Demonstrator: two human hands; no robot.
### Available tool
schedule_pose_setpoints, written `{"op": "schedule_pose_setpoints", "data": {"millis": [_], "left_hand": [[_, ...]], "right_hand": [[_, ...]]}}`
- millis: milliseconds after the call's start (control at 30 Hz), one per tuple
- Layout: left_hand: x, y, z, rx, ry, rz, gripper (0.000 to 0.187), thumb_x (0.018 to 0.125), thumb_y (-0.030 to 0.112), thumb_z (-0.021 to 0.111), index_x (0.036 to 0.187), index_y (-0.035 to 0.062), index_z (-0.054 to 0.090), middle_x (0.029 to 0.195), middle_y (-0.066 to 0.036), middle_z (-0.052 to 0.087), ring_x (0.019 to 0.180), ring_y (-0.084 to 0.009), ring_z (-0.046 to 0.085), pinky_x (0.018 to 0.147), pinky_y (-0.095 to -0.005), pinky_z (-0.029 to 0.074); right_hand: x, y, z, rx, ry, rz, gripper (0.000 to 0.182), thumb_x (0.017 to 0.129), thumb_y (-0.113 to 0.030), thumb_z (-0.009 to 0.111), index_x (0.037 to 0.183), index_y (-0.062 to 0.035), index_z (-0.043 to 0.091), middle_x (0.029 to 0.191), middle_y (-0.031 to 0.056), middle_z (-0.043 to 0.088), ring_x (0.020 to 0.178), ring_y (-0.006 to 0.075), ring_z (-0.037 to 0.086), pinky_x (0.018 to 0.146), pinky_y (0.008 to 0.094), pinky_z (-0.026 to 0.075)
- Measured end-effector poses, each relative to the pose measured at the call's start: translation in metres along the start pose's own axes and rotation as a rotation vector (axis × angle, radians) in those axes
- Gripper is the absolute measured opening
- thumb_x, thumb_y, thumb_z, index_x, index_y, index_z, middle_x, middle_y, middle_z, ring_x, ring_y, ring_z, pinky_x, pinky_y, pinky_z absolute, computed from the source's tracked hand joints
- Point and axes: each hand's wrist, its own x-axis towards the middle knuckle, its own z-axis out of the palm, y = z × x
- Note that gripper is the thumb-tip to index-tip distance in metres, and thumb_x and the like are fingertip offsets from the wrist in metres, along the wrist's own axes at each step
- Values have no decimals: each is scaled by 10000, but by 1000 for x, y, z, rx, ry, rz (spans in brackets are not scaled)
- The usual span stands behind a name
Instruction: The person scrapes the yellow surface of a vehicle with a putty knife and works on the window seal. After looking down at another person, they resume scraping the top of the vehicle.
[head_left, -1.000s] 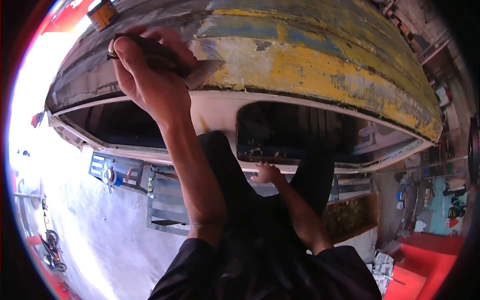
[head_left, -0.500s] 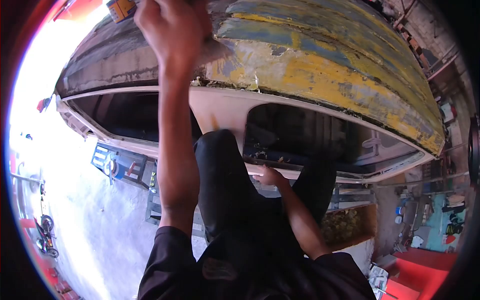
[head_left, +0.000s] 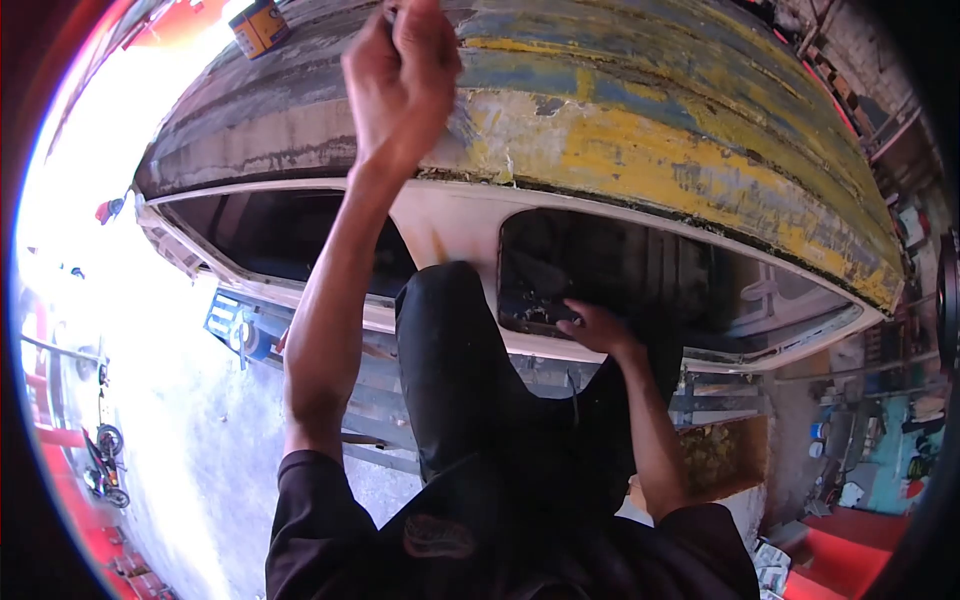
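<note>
My left hand [head_left: 405, 85] is raised over the vehicle's roof [head_left: 650, 130], closed in a fist. A dark end pokes out above the fist and a grey blur shows beside the wrist; I cannot tell what the hand holds. Yellow, blue and grey paint is patchy and flaking on the roof near it. Lower down, my right hand [head_left: 598, 328] overlaps the lower edge of the dark side window [head_left: 610, 270], its fingers apart and nothing in them. Small pale flakes lie along that window edge.
A blue and yellow tin [head_left: 258, 28] stands on the roof at the upper left. Below the vehicle are grey slats [head_left: 720, 403] and a box [head_left: 755, 455] of yellowish scraps. A motorcycle [head_left: 105, 465] is at far left, red surfaces at lower right.
My left hand has shifted right within the view, and more of the tin shows. My right hand has risen from below the window edge to overlap the window, fingers spreading.
</note>
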Motion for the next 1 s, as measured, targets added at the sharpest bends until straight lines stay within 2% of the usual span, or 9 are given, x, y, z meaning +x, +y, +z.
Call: {"op": "schedule_pose_setpoints", "data": {"millis": [67,167,267,333,600,733,767,867,1000], "left_hand": [[9,29,-7,-97,68,-48,527,1105,491,439,745,109,480,538,35,400,399,-74,358,367,-255,274],[10,3,4,138,112,287,532,1110,475,429,731,106,479,543,27,406,414,-80,381,377,-251,282],[24,-15,-1,155,45,443,545,1108,490,423,729,103,486,530,24,400,400,-83,373,368,-258,279],[22,14,-9,19,59,168,539,1103,490,436,731,104,487,523,22,398,392,-82,370,362,-262,279],[14,27,-9,-59,44,-40,542,1103,497,433,728,106,467,537,30,419,390,-75,374,354,-263,273],[2,-9,-4,162,-71,157,505,1099,453,482,723,117,467,541,27,417,396,-74,364,360,-265,271],[23,-25,-10,212,-75,534,482,1092,446,510,737,122,481,546,31,419,408,-67,374,367,-263,289],[23,17,-28,2,4,-58,576,1100,516,429,797,41,549,542,-25,473,392,-110,395,374,-284,281],[9,-4,-12,291,-79,162,615,1103,527,392,764,49,577,539,-19,490,389,-114,405,377,-289,304]], "right_hand": [[-8,22,-14,-76,71,17,710,947,-499,651,1498,-72,517,1433,233,594,1331,377,569,1124,445,448],[-11,60,-12,-158,198,5,686,937,-493,671,1474,-85,547,1380,196,644,1271,361,615,1084,449,479],[-34,10,-18,-127,296,69,582,911,-468,704,1371,-115,645,1215,168,728,1162,358,674,1022,450,515],[-33,12,-14,-287,214,27,510,889,-451,724,1287,-134,695,1101,148,753,1085,353,698,975,453,535],[-21,30,6,-270,369,-34,429,835,-433,772,1148,-141,752,984,142,764,927,351,728,871,473,567],[-23,29,0,-305,343,-48,425,839,-430,770,1151,-142,756,978,147,765,905,352,732,866,472,565],[-22,28,1,-301,336,-55,426,841,-430,769,1155,-142,756,975,149,766,903,352,732,864,471,564],[-25,25,4,-306,375,-56,421,844,-427,766,1146,-135,757,958,150,766,906,346,732,853,466,559],[-19,29,4,-303,354,-50,430,850,-426,762,1164,-132,752,951,143,768,911,337,733,846,472,551]]}}
